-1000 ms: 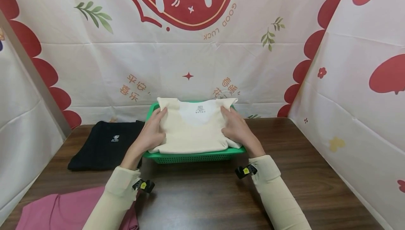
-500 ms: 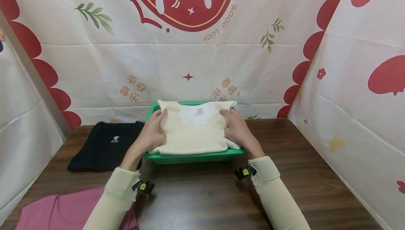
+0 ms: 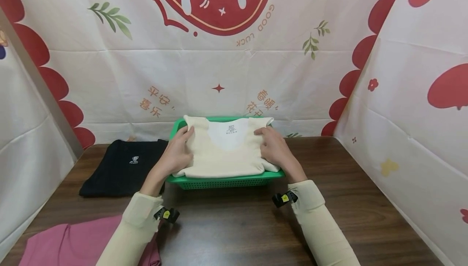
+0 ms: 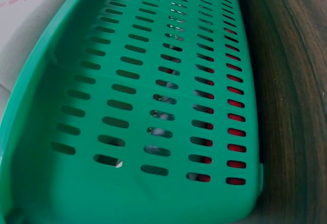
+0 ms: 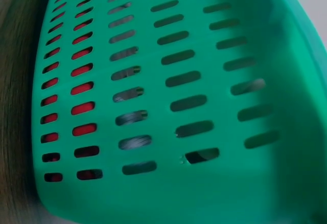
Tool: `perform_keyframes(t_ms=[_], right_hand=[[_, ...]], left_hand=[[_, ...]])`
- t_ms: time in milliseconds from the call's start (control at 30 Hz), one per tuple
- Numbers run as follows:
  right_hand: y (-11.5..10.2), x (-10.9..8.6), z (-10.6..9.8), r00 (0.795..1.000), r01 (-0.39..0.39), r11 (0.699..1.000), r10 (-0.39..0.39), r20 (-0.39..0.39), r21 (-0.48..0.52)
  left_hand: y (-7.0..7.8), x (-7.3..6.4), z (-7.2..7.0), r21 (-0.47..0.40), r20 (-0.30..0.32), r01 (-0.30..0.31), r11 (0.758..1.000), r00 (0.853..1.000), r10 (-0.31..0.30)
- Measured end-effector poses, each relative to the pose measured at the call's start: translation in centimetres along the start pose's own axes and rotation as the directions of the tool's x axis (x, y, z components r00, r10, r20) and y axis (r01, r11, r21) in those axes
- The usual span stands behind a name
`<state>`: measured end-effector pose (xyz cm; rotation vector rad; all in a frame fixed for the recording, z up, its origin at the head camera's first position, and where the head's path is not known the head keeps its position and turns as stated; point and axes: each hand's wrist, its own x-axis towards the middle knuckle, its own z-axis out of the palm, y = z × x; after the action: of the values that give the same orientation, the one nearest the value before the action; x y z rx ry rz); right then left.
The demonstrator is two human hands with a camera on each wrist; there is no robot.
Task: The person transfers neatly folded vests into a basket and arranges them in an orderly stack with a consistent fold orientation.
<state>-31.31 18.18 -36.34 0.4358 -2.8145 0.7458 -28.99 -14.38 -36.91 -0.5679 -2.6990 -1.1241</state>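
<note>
A folded cream T-shirt (image 3: pixel 221 160) with a printed white neck panel lies over the green perforated basket (image 3: pixel 224 182), covering most of its opening. My left hand (image 3: pixel 177 152) grips the shirt's left side, and my right hand (image 3: pixel 274 148) grips its right side. Part of the fingers on each hand is hidden by the cloth and the basket rim. Both wrist views show only the slotted wall of the basket (image 4: pixel 125 104), with red and grey showing through the slots; no hand appears there.
A folded black shirt (image 3: pixel 124 168) lies left of the basket on the brown wooden table (image 3: pixel 226 225). A pink garment (image 3: pixel 80 241) lies at the near left, partly behind my left sleeve. A printed white cloth (image 3: pixel 219 71) hangs behind the basket, with more cloth at both sides.
The shirt's top edge has sunk slightly, and more of the basket's back rim shows. My right fingers have shifted slightly on the cloth; both hands stay at the shirt's sides.
</note>
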Motion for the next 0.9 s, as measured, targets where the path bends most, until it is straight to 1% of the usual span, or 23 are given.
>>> perform_keyframes(t_ms=[167, 267, 367, 500, 667, 900], right_hand=[[-0.03, -0.21, -0.32, 0.999, -0.011, 1.0, 0.01, 0.032, 0.028], [-0.1, -0.37, -0.44, 0.997, -0.014, 1.0, 0.013, 0.076, 0.012], [-0.12, -0.36, -0.36, 0.994, -0.007, 1.0, 0.01, 0.106, -0.022], [-0.15, -0.24, -0.1, 0.995, -0.003, 0.999, 0.008, 0.101, -0.05], [-0.34, -0.31, 0.08, 0.997, 0.0, 0.998, 0.006, 0.083, -0.069], [-0.37, -0.32, 0.2, 0.995, 0.007, 0.994, 0.004, 0.101, -0.106]], left_hand=[[0.16, -0.01, -0.03, -0.015, 0.014, 0.016, 1.0, 1.0, -0.016], [0.22, -0.12, -0.07, -0.029, 0.022, 0.035, 0.999, 0.999, -0.034], [0.19, -0.16, -0.04, -0.048, 0.023, 0.034, 0.998, 0.999, -0.033], [0.2, -0.11, 0.01, -0.04, 0.016, 0.024, 0.999, 1.0, -0.023], [0.42, -0.11, 0.02, -0.017, 0.021, 0.028, 0.999, 0.999, -0.027], [0.5, -0.02, 0.22, 0.017, 0.021, 0.033, 0.999, 0.999, -0.034]])
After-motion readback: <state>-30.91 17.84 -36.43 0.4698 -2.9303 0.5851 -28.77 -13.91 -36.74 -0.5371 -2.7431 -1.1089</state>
